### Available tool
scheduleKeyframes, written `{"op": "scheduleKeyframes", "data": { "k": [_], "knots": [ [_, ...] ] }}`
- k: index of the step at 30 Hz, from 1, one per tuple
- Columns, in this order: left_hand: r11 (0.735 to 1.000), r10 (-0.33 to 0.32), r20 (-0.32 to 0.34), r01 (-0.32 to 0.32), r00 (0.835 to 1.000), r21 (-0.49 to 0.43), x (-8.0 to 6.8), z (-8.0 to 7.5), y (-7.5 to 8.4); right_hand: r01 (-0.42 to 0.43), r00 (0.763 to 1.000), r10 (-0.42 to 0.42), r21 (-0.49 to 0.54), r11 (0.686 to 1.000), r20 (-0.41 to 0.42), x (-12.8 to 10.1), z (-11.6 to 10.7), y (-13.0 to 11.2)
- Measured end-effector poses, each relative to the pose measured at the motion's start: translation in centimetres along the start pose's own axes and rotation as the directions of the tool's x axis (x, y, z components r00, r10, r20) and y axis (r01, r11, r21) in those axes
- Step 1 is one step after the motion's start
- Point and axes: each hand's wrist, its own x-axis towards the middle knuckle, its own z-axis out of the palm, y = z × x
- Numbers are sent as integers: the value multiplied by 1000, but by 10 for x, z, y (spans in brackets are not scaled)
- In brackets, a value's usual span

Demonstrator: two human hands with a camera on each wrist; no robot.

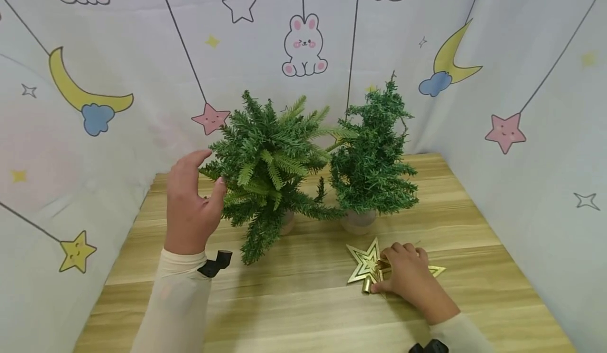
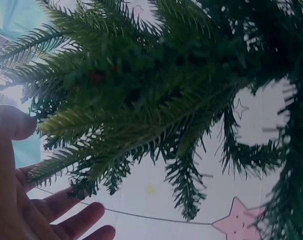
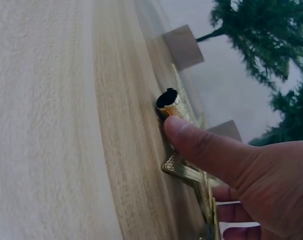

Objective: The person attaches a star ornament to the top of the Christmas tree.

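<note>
Wears plain cream long sleeves [image 1: 177, 305], wrinkled at the left cuff [image 1: 184, 261]. Bears a small black device [image 1: 222, 260] by each wrist.

White cloth [image 1: 265, 63] — printed with moons [image 1: 66, 87], stars [image 1: 505, 130], a rabbit [image 1: 304, 60] — hangs behind and beside a wood-grain table [image 1: 294, 305].

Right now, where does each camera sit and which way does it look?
Head: worn up top, facing forward and down at the trees, left hand, right hand and sleeves.
Left wrist: worn there, faces light-tipped tree branches; left hand shows.
Right wrist: worn there, faces a gold star; right hand shows.
Head and right wrist both show that star.
</note>
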Motion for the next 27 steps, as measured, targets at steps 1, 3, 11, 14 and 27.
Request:
{"op": "scheduleKeyframes", "data": {
  "k": [1,3,11,14,27],
  "knots": [
    [1000,-13,14,14,1000,-12,0,0,0,-4,1000,4,7,1000,5,1,1,0],
    [998,-50,40,52,998,-43,0,1,0,-12,1000,12,27,1000,19,4,1,-1],
    [957,-144,118,169,983,-234,6,3,3,-51,998,45,227,972,31,6,5,-1],
    [940,-153,132,185,979,-286,8,5,4,-38,999,40,307,951,3,4,4,1],
    [937,-62,113,97,992,-335,32,0,11,73,993,-5,576,814,-119,-1,-19,0]
  ]
}}
